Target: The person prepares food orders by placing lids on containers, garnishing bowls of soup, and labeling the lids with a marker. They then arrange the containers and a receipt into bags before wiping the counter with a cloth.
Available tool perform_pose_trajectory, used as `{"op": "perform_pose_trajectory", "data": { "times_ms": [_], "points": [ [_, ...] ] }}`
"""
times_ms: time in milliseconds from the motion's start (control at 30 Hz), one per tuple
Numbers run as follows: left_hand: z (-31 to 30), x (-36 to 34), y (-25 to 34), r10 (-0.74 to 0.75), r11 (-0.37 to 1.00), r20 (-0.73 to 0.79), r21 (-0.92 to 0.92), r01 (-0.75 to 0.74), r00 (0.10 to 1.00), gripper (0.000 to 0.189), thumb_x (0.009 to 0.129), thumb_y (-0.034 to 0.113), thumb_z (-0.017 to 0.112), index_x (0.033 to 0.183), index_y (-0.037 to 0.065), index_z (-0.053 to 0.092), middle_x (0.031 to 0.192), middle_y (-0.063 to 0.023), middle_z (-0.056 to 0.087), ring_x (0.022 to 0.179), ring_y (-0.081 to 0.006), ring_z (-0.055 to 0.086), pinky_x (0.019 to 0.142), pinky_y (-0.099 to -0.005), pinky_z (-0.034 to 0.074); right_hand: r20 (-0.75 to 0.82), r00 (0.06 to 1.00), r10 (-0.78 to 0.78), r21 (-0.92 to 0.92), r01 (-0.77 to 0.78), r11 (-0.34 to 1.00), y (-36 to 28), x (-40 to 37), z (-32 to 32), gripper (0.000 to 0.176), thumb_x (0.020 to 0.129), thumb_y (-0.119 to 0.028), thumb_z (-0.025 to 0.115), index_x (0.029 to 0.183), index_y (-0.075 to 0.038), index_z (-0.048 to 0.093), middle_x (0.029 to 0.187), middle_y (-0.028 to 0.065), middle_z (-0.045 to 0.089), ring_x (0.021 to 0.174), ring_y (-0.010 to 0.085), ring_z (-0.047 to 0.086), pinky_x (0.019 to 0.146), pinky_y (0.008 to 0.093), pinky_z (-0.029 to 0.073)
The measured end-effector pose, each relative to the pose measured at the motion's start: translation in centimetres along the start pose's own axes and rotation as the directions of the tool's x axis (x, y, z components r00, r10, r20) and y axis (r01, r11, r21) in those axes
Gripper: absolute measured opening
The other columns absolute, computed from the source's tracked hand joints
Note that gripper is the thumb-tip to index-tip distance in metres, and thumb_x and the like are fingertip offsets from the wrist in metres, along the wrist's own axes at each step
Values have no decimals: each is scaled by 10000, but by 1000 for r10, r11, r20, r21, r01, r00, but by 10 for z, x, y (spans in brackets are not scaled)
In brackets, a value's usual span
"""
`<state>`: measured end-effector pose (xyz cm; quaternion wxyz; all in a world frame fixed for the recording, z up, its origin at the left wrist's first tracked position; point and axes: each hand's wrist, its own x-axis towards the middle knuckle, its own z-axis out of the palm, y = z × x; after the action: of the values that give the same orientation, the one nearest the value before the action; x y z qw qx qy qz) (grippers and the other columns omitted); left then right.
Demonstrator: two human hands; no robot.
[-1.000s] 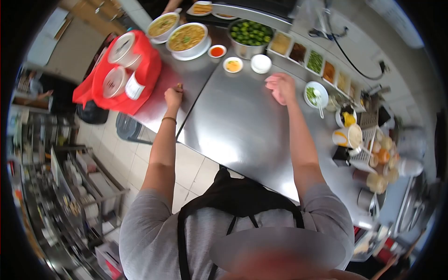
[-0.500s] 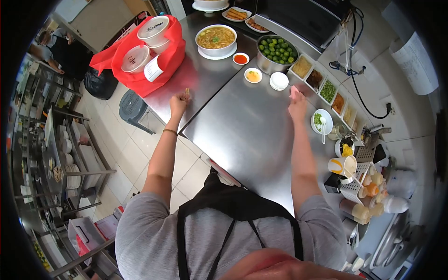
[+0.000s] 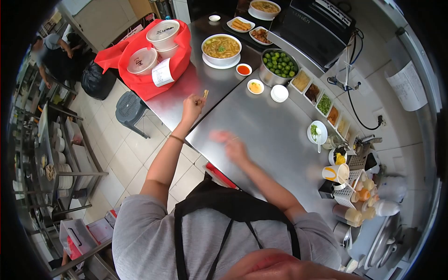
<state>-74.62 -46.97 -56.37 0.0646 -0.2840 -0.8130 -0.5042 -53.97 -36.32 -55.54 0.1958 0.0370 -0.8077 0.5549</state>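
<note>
My left hand (image 3: 192, 107) is closed on a small tan item (image 3: 205, 94) above the steel table (image 3: 261, 126), just right of the red bag (image 3: 135, 86) with lidded white tubs (image 3: 163, 33) and a paper slip. Over the front left part of the table is my right hand (image 3: 233, 147), smeared by motion; what it holds, if anything, is unclear. Beyond the hands stand a noodle soup bowl (image 3: 221, 48), a red sauce dish (image 3: 243, 69), a yellow sauce dish (image 3: 255, 87) and stacked white dishes (image 3: 279, 93).
A pot of green citrus (image 3: 280, 64) stands by a row of topping trays (image 3: 324, 103). Along the right edge are a bowl with a spoon (image 3: 317, 132), a cup (image 3: 335, 173) and bottles. A grey stool (image 3: 131, 109) is left of the table; another person (image 3: 53, 53) is at far left.
My right hand has swung left and nearer from beside the topping trays, where it held something pink. My left hand has moved slightly right, still with the tan item. The view has shifted.
</note>
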Motion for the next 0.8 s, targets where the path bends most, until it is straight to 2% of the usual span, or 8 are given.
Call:
{"op": "perform_pose_trajectory", "data": {
  "times_ms": [33, 133, 233, 400, 467, 567, 667, 800],
  "points": [
    [-7, -6, 0, 3, 1000, -2, -5, -3, 1000, 83, 659, -6, 626, 742, -11, 624, 688, -105, 544, 497, -166, 510, 474, -284, 403, -83, 983, -161, -115, 151, 982, 37, 8, -23, 400, 664, 107, 374, 1004, -32, 532, 1112, 129, 520, 1053, 284, 474, 893, 361, 374],
    [-27, -23, 1, -218, 970, 116, -81, 228, 969, 96, 646, -23, 627, 739, 0, 628, 709, -114, 553, 556, -184, 521, 503, -286, 403, -162, 985, -62, -802, -95, 590, 65, 15, -87, 381, 792, -162, 492, 1150, -37, 457, 1242, 151, 395, 1181, 344, 311, 975, 425, 259],
    [-28, -28, 2, -214, 965, 162, -116, 234, 963, 104, 637, -35, 629, 734, 1, 626, 720, -111, 558, 576, -195, 529, 520, -289, 413, -108, 994, -13, -950, -99, 296, 96, 37, -72, 518, 783, -252, 493, 1236, -40, 362, 1265, 156, 360, 1212, 340, 249, 1008, 435, 181],
    [0, -15, 27, -54, 990, 265, -111, 86, 963, 113, 623, -28, 632, 728, 15, 629, 735, -113, 565, 635, -236, 554, 578, -314, 437, 271, 963, 13, -895, 247, 373, 32, 50, 47, 477, 774, -260, 471, 1180, -19, 401, 1247, 175, 362, 1213, 317, 262, 1030, 404, 147],
    [17, -9, 38, 26, 987, 284, -159, 21, 958, 117, 619, -26, 632, 727, 19, 630, 744, -118, 567, 652, -252, 556, 591, -319, 437, 496, 869, 4, -678, 384, 627, 18, 21, 73, 519, 770, -268, 490, 1214, -29, 365, 1294, 134, 326, 1246, 270, 227, 1033, 404, 139],
    [42, -5, 54, 114, 982, 368, -185, -48, 923, 98, 624, -19, 620, 714, 19, 627, 759, -122, 572, 683, -276, 557, 628, -334, 442, 512, 858, -41, -597, 389, 701, -8, -2, 56, 516, 774, -246, 485, 1227, -39, 351, 1292, 136, 324, 1238, 264, 242, 1028, 399, 163],
    [74, -14, 59, 238, 968, 445, -186, -171, 864, 71, 641, -17, 595, 694, 20, 624, 765, -124, 575, 705, -288, 558, 661, -342, 450, 350, 936, 37, -724, 245, 645, -10, -24, 3, 506, 782, -211, 480, 1236, -42, 333, 1277, 139, 334, 1215, 277, 277, 1015, 393, 200],
    [114, -33, 75, 301, 954, 589, -189, -235, 750, 79, 658, -10, 578, 712, 30, 620, 808, -120, 569, 775, -281, 553, 706, -345, 448, -360, 933, 5, -774, -302, 557, -18, -99, -88, 353, 876, -206, 370, 1180, -27, 397, 1224, 152, 387, 1125, 306, 370, 965, 366, 267]
  ]
}}
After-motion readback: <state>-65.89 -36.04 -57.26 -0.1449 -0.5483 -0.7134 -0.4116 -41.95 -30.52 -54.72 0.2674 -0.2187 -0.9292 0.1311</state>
